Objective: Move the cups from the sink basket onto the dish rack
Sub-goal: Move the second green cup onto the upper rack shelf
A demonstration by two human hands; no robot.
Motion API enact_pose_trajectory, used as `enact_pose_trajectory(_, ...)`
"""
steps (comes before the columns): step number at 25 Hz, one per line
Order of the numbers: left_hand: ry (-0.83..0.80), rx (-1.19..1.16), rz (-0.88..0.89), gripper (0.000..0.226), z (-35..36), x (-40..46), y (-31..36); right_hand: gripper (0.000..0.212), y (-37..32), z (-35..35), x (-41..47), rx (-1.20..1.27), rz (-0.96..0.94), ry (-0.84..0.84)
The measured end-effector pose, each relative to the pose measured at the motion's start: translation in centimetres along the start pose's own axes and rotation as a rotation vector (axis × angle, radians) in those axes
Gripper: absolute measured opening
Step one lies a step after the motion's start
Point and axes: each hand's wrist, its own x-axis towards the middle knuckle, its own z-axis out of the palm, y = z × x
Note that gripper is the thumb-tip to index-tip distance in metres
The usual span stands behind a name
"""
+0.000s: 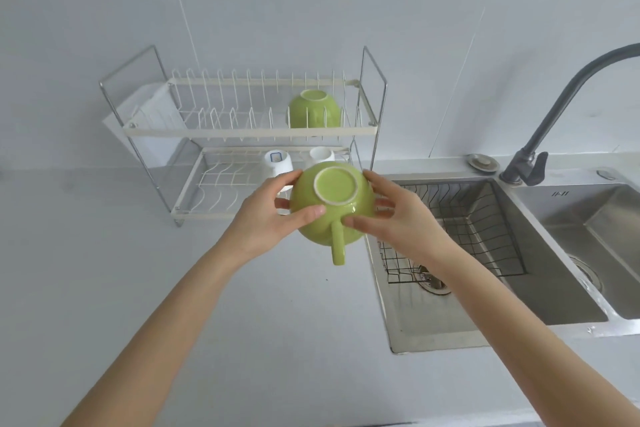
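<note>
At frame centre, an upturned green cup (331, 208) was held between both hands, handle pointing toward the viewer. The left hand (270, 215) and right hand (398, 215) curled round its sides. Behind stood the dish rack (249, 131), upper left; the sink basket (460, 229) lay right.

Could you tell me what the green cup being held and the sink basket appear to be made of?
The green cup, held upside down between the left hand and right hand, looks like glazed ceramic: glossy green sides with highlights, and a pale, matte unglazed foot ring. The sink basket looks like thin dark metal wire, possibly coated; its finish is hard to judge.
</note>
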Motion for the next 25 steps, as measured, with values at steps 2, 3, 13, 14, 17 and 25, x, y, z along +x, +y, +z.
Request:
enact_pose_trajectory(2,-0.013,0.011,0.054,0.065,-1.6,0.0,1.2,0.083,-1.5,0.2,0.4,0.012,-0.046,0.049)
enact_pose_trajectory(3,-0.033,0.013,0.069,0.068,-2.3,0.1,1.8,0.082,-2.3,0.2,0.6,0.025,-0.061,0.056)
enact_pose_trajectory(13,-0.025,0.148,0.107,0.091,-7.2,2.3,5.3,0.082,-8.1,-0.5,4.1,-0.041,-0.195,0.020)
enact_pose_trajectory(14,-0.016,0.144,0.107,0.091,-7.7,2.7,5.5,0.083,-8.6,-0.6,4.6,-0.072,-0.212,-0.007)
enact_pose_trajectory(17,0.011,0.164,0.128,0.090,-9.4,4.4,6.2,0.086,-10.2,-0.8,6.5,-0.111,-0.248,-0.052)
enact_pose_trajectory(25,0.013,0.180,0.148,0.073,-14.5,10.2,8.1,0.080,-14.9,-1.1,14.1,-0.079,-0.206,-0.100)
